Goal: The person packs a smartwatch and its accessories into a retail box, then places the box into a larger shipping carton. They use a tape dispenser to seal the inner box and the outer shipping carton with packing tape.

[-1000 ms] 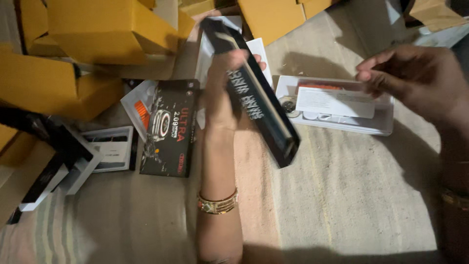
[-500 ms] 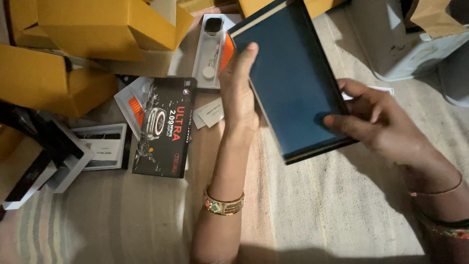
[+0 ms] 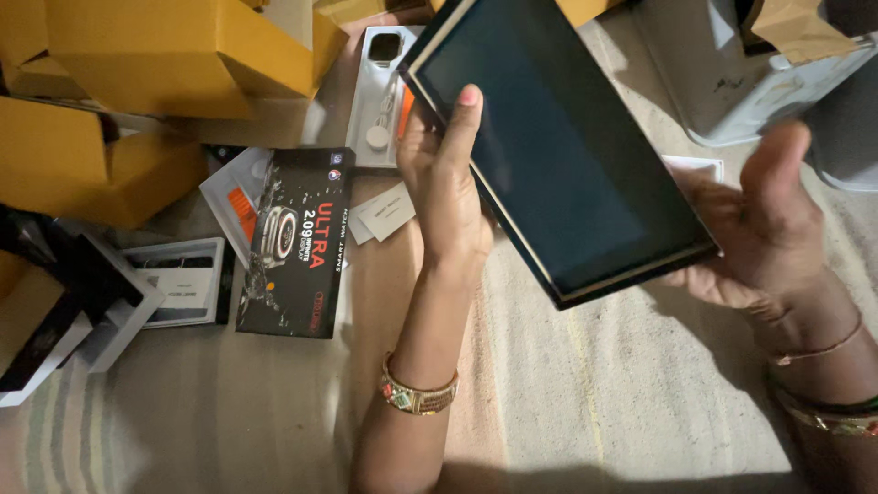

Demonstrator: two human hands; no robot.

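box lid (image 3: 558, 155) | dark, held above the floor's far edge | left hand (image 3: 445, 183) fingers gripped its edge; right hand (image 3: 764, 229) spread open beneath | step: turning lid; next likely needed a firmer two-handed hold

The upper corner of the dark open box (image 3: 558, 146) is running off the top edge, and its far side is covering most of the fingers of the right hand (image 3: 764, 233). The box is also hiding part of the white tray (image 3: 380, 101) behind it, while the yellow cartons (image 3: 137, 64) are being cut off at the left and top edges.
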